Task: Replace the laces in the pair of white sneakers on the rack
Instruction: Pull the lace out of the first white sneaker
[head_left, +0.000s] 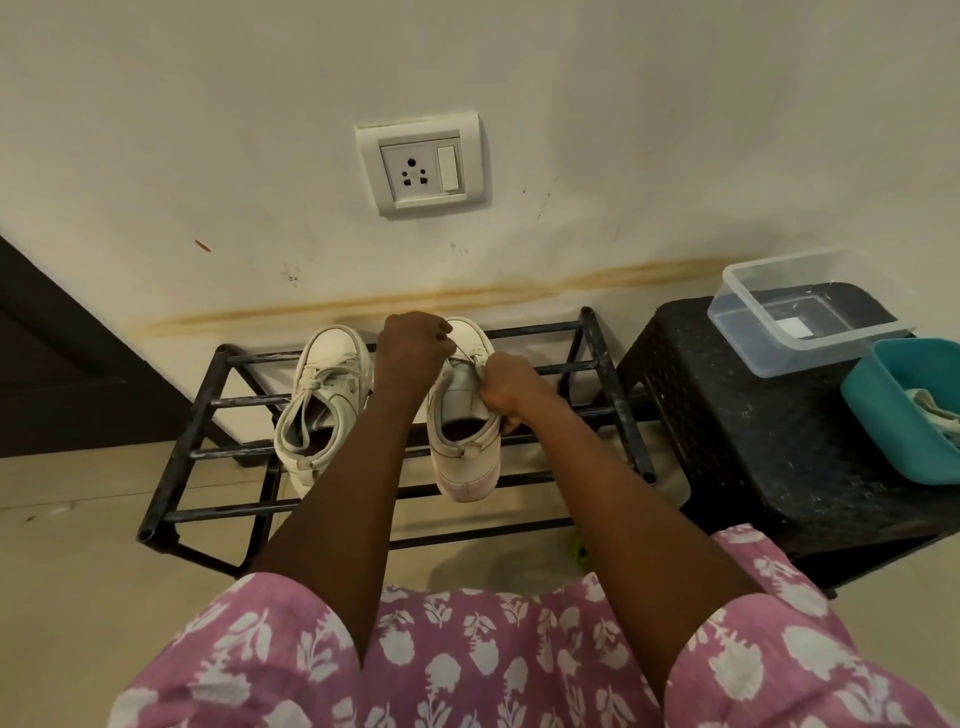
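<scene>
1. Both white sneakers stand on the black rack (613, 364) against the far wall, toes toward the wall. The left sneaker (324, 400) is fully laced and untouched. The right sneaker (467, 415) is the one in hand.

2. The left hand (410, 345) is closed in a pinch over the far part of the right sneaker, and a thin lace (464, 355) runs from its fingers toward the right hand. The right hand (501, 387) is curled shut at the tongue, near the collar; whether it grips the lace, the tongue or both I cannot tell.

3. The sneaker rests only on thin bars with open gaps. A hard pull on the lace may drag it toward the near edge or tip it through a gap to the floor.

4. Pulling one end while the other hand pins the tongue may snag the lace in an eyelet; jerking it could fray the tip or tear the eyelet.

5. The left forearm passes just beside the left sneaker, so a sideways elbow move may knock that shoe off its bars.

6. What looks like pale lace lies in the teal tub (883, 415) on the black stool (727, 441) at right. The tub overhangs the stool's edge; a careless reach might upset it or the clear container (748, 312) beside it.
</scene>
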